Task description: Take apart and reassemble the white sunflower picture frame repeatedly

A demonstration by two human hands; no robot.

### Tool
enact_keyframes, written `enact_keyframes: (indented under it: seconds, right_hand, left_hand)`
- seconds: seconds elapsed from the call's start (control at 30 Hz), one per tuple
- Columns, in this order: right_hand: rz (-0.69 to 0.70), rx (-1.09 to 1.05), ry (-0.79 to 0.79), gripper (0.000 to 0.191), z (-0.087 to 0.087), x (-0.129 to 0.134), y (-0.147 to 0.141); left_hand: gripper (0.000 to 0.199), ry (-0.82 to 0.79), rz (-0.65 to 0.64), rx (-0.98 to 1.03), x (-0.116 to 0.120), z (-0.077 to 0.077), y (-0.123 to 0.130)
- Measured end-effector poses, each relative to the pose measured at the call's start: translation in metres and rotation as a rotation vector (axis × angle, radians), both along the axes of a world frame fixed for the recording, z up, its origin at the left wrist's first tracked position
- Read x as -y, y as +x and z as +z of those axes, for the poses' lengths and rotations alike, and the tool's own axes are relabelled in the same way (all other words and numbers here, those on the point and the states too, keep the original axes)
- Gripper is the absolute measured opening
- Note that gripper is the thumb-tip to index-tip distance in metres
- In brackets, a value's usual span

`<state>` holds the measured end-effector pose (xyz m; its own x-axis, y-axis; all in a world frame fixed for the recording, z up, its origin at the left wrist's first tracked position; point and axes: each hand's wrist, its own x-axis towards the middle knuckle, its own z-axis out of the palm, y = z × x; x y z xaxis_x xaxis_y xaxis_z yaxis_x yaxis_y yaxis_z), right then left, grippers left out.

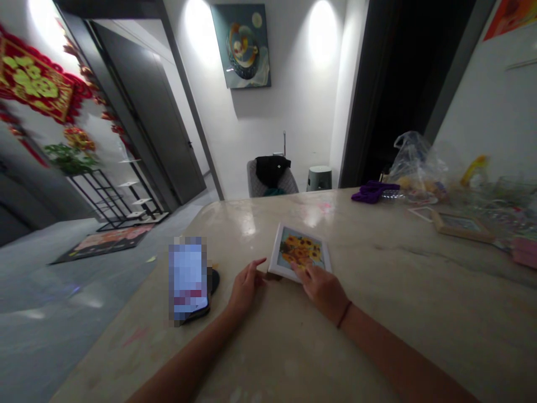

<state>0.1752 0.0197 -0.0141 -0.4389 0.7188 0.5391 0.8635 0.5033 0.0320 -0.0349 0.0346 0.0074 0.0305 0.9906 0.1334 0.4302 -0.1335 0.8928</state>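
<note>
A white-framed picture of sunflowers [300, 250] lies on the pale stone table [356, 336], turned slightly. My left hand [246, 284] rests on the table by the frame's near left corner, fingers apart, index finger stretched toward the frame's left edge; it holds nothing. Over the picture's lower part is my right hand [321, 284], with a red cord on the wrist. Its index finger points onto the sunflowers, and the other fingers are partly curled or hidden at the frame's near edge.
A phone [188, 282] with a blurred screen stands at the left over a dark round object. Purple cloth [371, 192], a clear plastic bag [417, 168] and a wooden frame [460, 225] lie at the back right. Beyond the table stands a chair [254, 179].
</note>
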Motion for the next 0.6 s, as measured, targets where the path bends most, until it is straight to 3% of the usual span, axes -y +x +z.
enact_keyframes:
  seconds: [0.13, 0.27, 0.33, 0.4, 0.5, 0.6]
  right_hand:
    - [0.036, -0.049, -0.129, 0.032, 0.004, -0.002, -0.001]
    - [0.058, -0.191, -0.236, 0.035, 0.007, -0.002, 0.009]
    - [-0.035, -0.208, -0.221, 0.041, 0.006, -0.003, 0.017]
    - [-0.213, -0.22, -0.168, 0.054, 0.003, -0.006, 0.026]
    - [-0.427, -0.277, -0.145, 0.067, -0.003, -0.013, 0.04]
    - [-0.365, -0.345, -0.214, 0.05, -0.01, -0.019, 0.046]
  left_hand:
    - [0.052, 0.0, -0.025, -0.156, 0.0, -0.002, 0.003]
    - [0.045, 0.056, -0.038, -0.441, 0.006, -0.003, 0.007]
    - [0.041, 0.079, -0.02, -0.591, 0.01, -0.002, 0.007]
    - [0.041, 0.136, -0.027, -0.701, 0.013, -0.001, 0.007]
    - [0.048, 0.28, -0.078, -0.759, 0.014, -0.004, 0.007]
    - [0.053, 0.346, -0.134, -0.793, 0.011, -0.009, 0.007]
